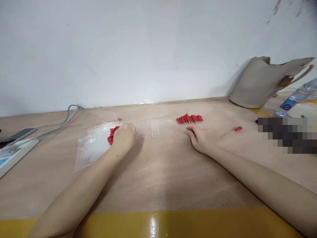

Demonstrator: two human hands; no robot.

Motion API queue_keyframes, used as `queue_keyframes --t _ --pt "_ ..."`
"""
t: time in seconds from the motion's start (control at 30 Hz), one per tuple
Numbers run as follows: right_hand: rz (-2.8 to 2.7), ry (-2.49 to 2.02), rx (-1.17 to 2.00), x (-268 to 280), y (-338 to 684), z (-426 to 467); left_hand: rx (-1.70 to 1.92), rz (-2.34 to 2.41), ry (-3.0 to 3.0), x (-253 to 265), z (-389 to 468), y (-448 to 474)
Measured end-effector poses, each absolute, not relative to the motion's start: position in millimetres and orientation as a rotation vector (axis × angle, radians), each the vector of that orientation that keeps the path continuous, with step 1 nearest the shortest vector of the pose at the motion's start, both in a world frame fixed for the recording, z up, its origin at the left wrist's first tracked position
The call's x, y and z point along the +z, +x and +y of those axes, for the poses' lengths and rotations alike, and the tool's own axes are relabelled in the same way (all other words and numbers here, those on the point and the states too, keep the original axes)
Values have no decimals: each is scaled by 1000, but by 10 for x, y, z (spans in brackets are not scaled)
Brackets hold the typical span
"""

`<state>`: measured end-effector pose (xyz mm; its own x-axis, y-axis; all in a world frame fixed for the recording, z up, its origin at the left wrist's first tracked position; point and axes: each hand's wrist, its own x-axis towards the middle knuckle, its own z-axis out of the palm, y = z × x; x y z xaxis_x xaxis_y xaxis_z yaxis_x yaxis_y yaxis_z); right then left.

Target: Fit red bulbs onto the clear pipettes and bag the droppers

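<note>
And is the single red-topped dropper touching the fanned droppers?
Apart: the head view shows bare table between the single dropper and the fanned droppers.

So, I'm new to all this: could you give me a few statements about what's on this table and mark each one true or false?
1. The clear plastic bags lie to the left of the left hand. True.
2. The thin clear tubes are heaped on those bags. False: the thin clear tubes lie in a row between the two hands.
3. One red-topped dropper lies apart, to the right of the right hand. True.
4. The beige handbag stands at the far left. False: the beige handbag is on the right, near a water bottle.
</note>
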<state>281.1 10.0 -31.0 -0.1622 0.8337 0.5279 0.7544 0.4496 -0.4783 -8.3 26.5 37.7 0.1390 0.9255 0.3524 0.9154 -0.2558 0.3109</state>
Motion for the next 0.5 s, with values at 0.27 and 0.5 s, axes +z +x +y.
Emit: queue_keyframes --t 0.27,0.5 --pt "-1991 -1180 107 -330 2828 83 540 1232 2779 58 15 354" --pt "-2071 -1123 95 -298 2771 19 798 1093 2644 -174 97 413"
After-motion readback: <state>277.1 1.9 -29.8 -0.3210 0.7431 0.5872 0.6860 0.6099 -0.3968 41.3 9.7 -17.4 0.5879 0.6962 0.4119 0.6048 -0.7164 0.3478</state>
